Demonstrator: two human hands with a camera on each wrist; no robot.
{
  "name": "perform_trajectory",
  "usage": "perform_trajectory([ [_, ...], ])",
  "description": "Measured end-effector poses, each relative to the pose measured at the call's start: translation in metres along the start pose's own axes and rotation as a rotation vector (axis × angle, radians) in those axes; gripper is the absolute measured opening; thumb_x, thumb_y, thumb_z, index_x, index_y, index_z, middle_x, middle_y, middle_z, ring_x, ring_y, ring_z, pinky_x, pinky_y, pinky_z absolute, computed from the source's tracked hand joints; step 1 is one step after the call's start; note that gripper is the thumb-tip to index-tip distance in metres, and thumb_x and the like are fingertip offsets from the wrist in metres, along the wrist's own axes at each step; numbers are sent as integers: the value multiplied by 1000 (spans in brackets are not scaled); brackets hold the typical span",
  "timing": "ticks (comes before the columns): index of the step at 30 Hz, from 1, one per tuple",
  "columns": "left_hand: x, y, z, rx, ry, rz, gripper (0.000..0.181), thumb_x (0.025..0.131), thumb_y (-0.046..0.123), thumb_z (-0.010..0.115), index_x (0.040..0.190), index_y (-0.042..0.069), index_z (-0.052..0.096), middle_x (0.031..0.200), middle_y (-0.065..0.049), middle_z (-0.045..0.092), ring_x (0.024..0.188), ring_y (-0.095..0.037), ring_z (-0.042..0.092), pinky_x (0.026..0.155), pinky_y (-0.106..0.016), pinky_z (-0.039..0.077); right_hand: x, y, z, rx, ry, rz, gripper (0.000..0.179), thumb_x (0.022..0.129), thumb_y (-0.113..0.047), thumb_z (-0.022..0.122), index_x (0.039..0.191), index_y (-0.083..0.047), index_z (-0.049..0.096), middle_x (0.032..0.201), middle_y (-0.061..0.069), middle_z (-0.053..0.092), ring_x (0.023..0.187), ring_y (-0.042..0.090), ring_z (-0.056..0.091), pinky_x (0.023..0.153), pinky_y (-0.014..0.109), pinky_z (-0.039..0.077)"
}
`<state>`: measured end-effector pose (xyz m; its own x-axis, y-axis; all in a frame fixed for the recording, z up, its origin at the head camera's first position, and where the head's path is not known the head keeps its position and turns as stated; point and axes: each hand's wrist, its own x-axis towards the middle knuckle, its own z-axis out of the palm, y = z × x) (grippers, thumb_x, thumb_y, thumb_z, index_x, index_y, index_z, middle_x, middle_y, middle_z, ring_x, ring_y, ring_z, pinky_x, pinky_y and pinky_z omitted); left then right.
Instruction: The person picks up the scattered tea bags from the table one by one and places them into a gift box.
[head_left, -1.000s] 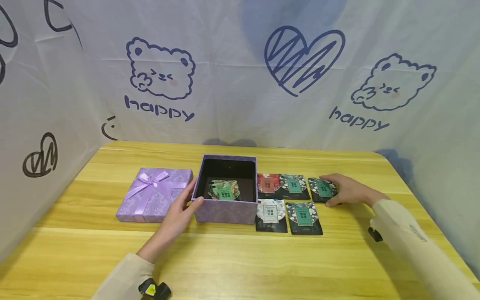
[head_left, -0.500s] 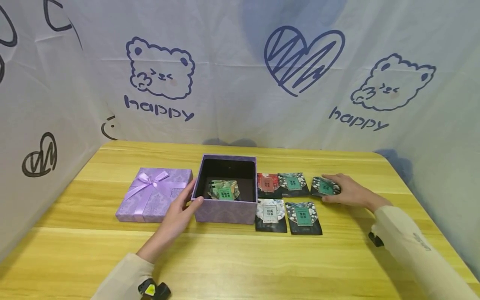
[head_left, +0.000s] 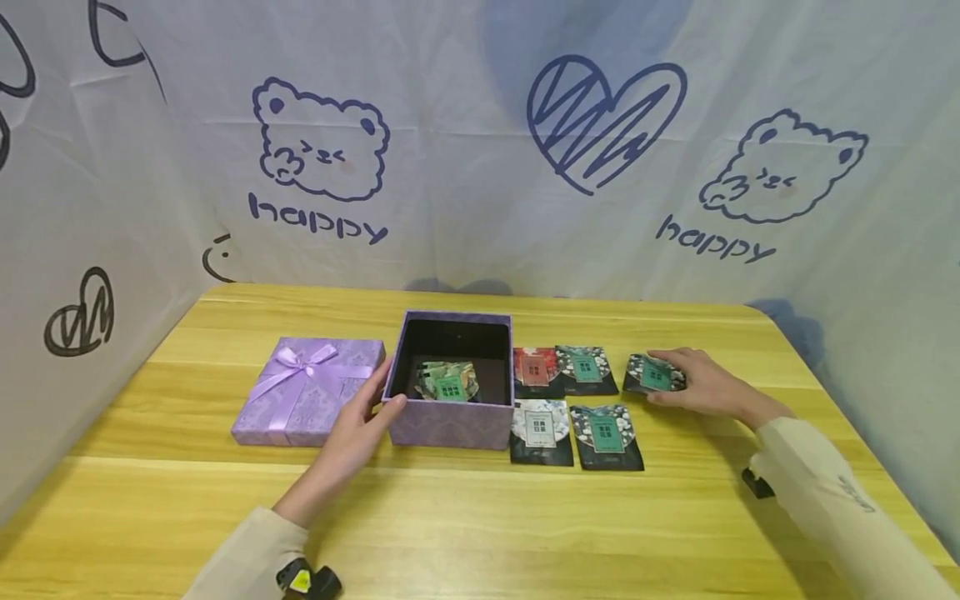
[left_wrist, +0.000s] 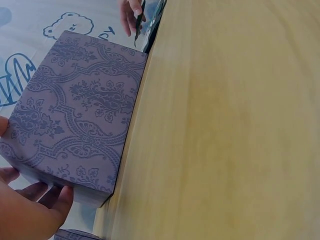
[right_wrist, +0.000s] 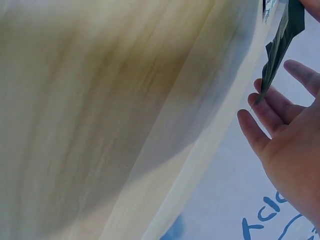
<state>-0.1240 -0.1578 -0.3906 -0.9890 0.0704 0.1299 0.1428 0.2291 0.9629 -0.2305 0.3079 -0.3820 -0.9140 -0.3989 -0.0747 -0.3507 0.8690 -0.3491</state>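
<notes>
Head view: your right hand (head_left: 707,386) pinches a tilted, green-labelled tea sachet (head_left: 652,374), well right of the purple gift box (head_left: 452,426) your left hand (head_left: 360,433) grips. The sachet's Chinese characters are too small to read; the backdrop (head_left: 465,208) says "happy" twice.

Left wrist: your hand touches the box's side.

Right wrist: the sachet hangs edge-on, long axis unclear.

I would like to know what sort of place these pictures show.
Probably a small screened-off workspace indoors; the wider room is not visible. Creased whitish cloth with cartoon drawings hangs behind and beside a wood-grain table, which bears an open purple box and small packets.
</notes>
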Motion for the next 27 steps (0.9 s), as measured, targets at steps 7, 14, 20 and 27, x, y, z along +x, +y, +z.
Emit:
perform_trajectory([
  [7, 0, -1, 0, -2, 10, 11, 60, 99, 16, 55, 152, 7, 29, 144, -27, 40, 126, -39, 46, 104, -48, 38, 0, -9, -2, 18, 6, -1, 81, 84, -45, 71, 141, 4, 43, 136, 36, 40, 122, 52, 39, 96, 68, 34],
  [14, 1, -2, 1, -6, 7, 17, 60, 99, 15, 55, 152, 6, 28, 144, -27, 41, 125, -39, 47, 103, -47, 39, 2, -18, -3, 16, 13, -35, 78, 85, -45, 70, 141, 3, 45, 138, 35, 39, 125, 53, 35, 98, 69, 31],
  [20, 1, -1, 1, -11, 5, 8, 60, 99, 16, 55, 152, 7, 29, 145, -26, 40, 126, -39, 46, 103, -47, 38, 6, -29, -7, 15, 4, -68, 77, 86, -45, 69, 142, 1, 44, 141, 34, 37, 128, 53, 32, 99, 70, 28],
  [27, 0, -1, 0, -7, 2, 6, 60, 100, 16, 55, 152, 6, 28, 146, -26, 39, 127, -40, 45, 103, -49, 38, 12, -46, -16, -3, 7, -112, 74, 87, -44, 69, 142, -1, 45, 143, 32, 36, 130, 51, 31, 100, 69, 28],
])
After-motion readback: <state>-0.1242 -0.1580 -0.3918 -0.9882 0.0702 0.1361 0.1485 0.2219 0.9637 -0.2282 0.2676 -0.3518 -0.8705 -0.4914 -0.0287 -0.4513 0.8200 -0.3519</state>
